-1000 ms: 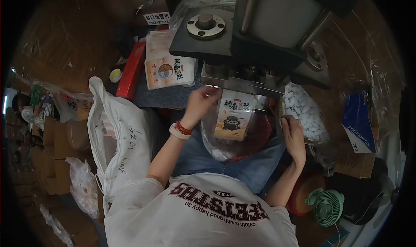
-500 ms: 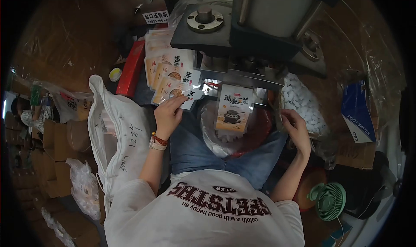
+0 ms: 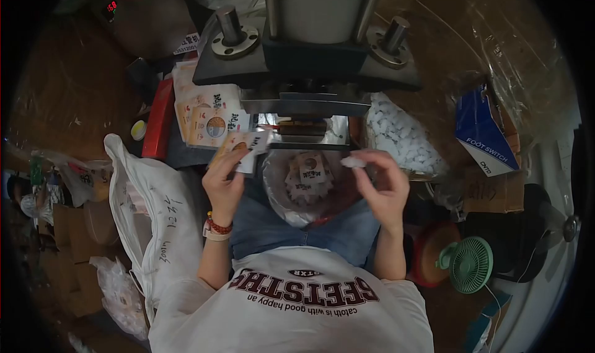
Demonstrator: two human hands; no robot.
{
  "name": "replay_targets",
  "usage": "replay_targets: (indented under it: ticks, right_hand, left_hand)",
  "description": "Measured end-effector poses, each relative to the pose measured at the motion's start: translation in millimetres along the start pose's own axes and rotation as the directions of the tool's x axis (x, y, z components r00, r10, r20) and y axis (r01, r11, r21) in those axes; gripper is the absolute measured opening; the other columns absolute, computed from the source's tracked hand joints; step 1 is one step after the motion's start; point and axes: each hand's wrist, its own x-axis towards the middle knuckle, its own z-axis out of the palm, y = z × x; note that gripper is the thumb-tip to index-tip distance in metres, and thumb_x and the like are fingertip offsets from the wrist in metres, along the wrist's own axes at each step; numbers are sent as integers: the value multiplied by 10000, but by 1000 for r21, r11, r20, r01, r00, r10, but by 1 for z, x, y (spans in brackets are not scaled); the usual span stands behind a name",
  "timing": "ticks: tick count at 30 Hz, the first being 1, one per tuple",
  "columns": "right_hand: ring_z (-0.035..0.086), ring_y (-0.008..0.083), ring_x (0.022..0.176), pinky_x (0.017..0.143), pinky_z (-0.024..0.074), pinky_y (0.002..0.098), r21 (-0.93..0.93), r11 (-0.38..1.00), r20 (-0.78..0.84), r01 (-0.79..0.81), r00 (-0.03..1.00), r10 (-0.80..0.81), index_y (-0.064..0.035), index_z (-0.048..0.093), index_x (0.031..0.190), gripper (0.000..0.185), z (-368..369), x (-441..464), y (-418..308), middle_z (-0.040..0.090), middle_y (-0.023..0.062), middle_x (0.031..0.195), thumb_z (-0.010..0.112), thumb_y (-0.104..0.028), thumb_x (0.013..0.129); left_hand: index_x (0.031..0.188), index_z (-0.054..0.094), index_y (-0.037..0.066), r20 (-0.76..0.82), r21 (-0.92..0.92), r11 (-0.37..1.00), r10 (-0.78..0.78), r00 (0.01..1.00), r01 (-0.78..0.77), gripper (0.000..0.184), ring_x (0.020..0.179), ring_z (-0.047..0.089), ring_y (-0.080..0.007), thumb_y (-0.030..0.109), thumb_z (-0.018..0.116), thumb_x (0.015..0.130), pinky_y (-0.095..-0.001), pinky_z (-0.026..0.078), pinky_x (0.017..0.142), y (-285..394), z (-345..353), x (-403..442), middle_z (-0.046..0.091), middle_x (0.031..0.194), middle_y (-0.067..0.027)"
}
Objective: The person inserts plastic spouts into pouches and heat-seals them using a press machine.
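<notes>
Your left hand (image 3: pixel 223 182) gripped a printed pouch (image 3: pixel 249 147) at its near side, left of the lined bucket (image 3: pixel 273 198); your right hand (image 3: pixel 385 189) pinched a small white piece (image 3: pixel 352 162). The pouch looked light, pliable and slick, best held by an edge.
</notes>
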Motion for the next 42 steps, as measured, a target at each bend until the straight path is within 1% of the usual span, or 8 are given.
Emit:
replay_targets:
  ticks: [10,15,24,29,31,33,35,42]
  right_hand:
    - [622,278,1016,857,499,345,55,960,327,275,903,-278,24,599,1128,329,39,6,-5,626,154,1136,652,29,804]
    - [629,205,943,877,464,282,-253,967,14,-3,1000,7,16,599,1121,294,33,10,15,671,95,1008,654,-19,834]
    - [557,357,973,849,451,424,-864,477,-147,-161,987,66,-30,628,1081,275,-37,24,90,618,160,1072,658,-113,821]
    - [598,370,913,816,475,432,-839,481,-174,-253,963,204,-10,643,1060,247,-36,23,96,652,177,970,645,-112,835]
    - [606,373,905,803,482,431,-843,484,-174,-236,970,170,-6,648,1054,232,-39,20,97,657,185,952,634,-113,848]
    - [615,375,898,791,490,430,-846,485,-172,-223,974,147,-2,654,1047,219,-41,17,98,663,194,935,623,-114,862]
    - [633,355,881,782,505,400,-799,538,-276,-268,959,68,6,656,1023,170,-41,15,96,667,193,932,606,-58,874]
    - [663,302,905,821,523,345,-497,814,-34,300,931,-364,49,640,949,177,16,12,14,682,155,965,644,115,785]
  left_hand:
    - [979,713,48,207,-204,948,286,936,-245,296,827,691,-228,-30,638,704,-295,537,737,49,1,2,707,921,-92]
    - [965,713,-23,617,-381,687,-309,724,618,253,684,633,-66,212,702,871,-208,480,620,6,65,-13,715,808,-62]
    - [974,687,-27,729,-550,216,-348,590,807,233,767,626,-75,185,682,877,-225,485,653,-5,93,33,686,881,-44]
    - [989,690,-12,682,-479,405,-387,621,779,304,743,626,-94,269,685,874,-233,486,661,2,70,42,691,844,-29]
    - [1168,634,50,364,65,896,-432,825,440,466,948,641,-223,370,703,836,-331,466,861,-5,39,53,678,1058,-63]
    - [1331,513,133,124,650,742,112,986,-166,645,1236,497,-290,441,704,797,-457,309,1055,-21,13,48,548,1320,-68]
    - [1416,393,149,217,671,729,-22,976,-133,751,1390,309,-246,401,712,785,-537,130,1121,-55,-4,25,391,1467,-68]
    - [1063,688,112,284,220,974,-120,951,57,389,1041,638,-242,-14,621,701,-362,493,917,-39,-21,1,680,1097,-71]
